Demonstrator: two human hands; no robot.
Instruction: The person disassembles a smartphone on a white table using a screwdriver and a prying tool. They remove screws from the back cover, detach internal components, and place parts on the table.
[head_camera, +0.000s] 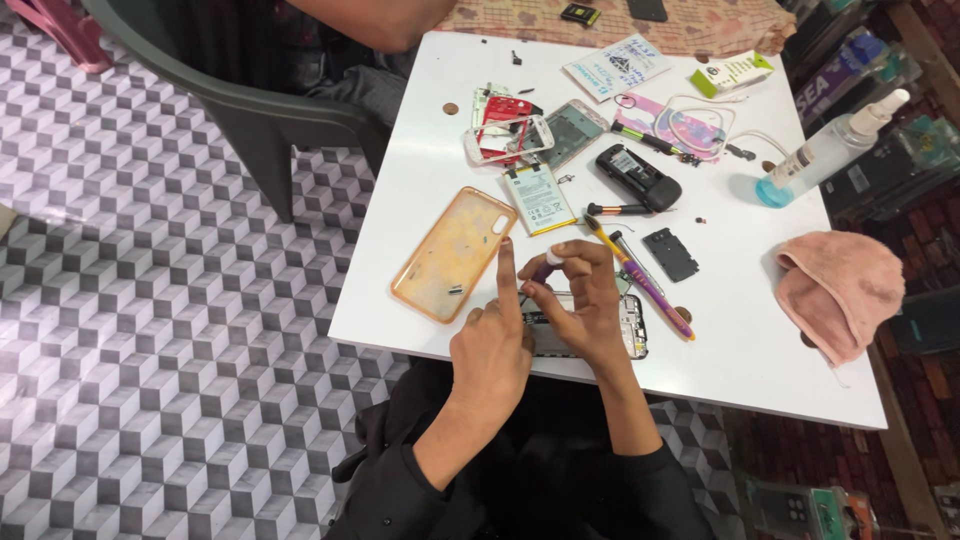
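From the head view, I look down on a white table with a stripped phone frame lying at the near edge, its long axis running left to right, parallel to that edge. Both of my hands sit right over it. My right hand is pinched closed around a small purple-handled screwdriver, whose handle tilts up and to the left while its tip drops toward the frame's left half; the tip itself is hidden behind my fingers. My left hand holds nothing that I can see: its index finger stands straight out, pointing away from me, the other fingers curled in, and the hand rests against the frame's left end. So the frame lies directly under the grip, and the right hand is the nearer one to the working spot.

Room is tight to the right: a yellow and purple pen-like tool lies slanted just beside my right hand, touching or nearly touching the frame. To the left an orange translucent phone case lies near, angled. Beyond, a flat battery, a black handset, a small black cover, a spray bottle and a pink cloth are well apart. The near table edge runs close under my wrists.
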